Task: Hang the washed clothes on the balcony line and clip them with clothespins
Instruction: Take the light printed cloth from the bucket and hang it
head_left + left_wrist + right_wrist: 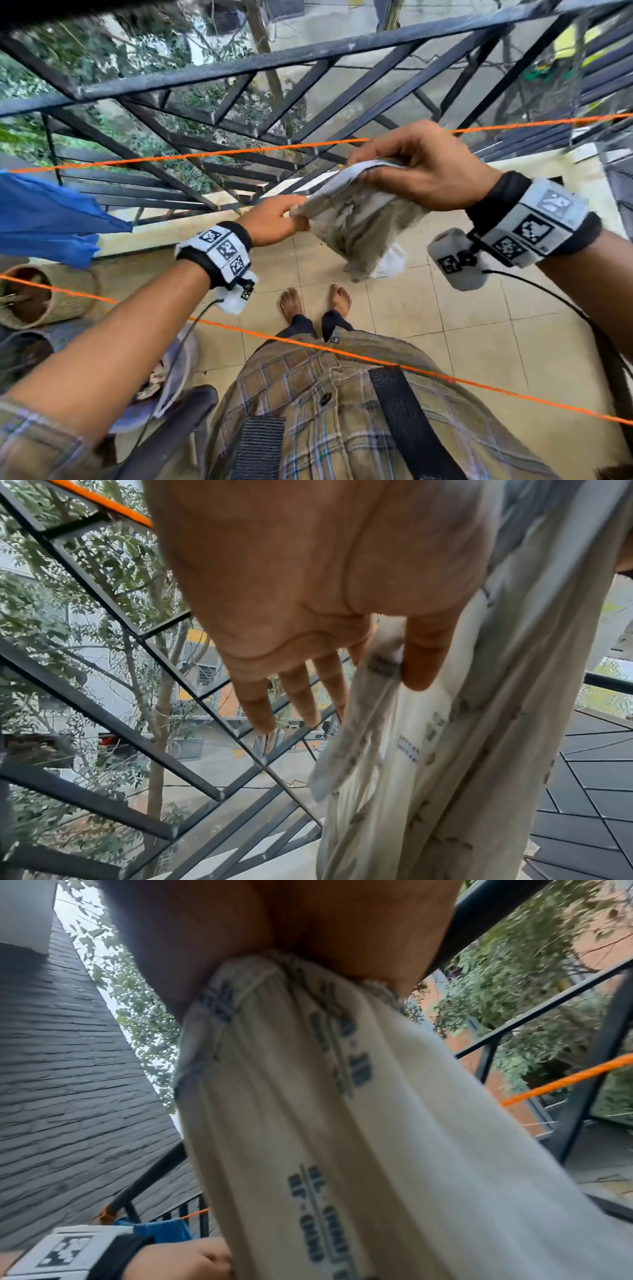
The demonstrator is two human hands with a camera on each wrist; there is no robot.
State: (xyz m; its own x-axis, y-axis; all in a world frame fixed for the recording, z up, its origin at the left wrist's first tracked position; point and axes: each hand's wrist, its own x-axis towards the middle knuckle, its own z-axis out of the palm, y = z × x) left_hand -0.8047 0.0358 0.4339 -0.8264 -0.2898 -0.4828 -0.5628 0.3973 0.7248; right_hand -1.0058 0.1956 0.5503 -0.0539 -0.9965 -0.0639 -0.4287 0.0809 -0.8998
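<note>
Near orange line (342, 349) at waist; both hands, left hand (274, 222) and right hand (421, 171), grasp patterned cloth (356, 222), apparently spreading it toward far line (205, 156).

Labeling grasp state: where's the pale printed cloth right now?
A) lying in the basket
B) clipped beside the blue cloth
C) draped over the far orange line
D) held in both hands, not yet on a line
D: the left hand and right hand both grip the pale cloth, which hangs below the far orange line, not draped over it.
</note>
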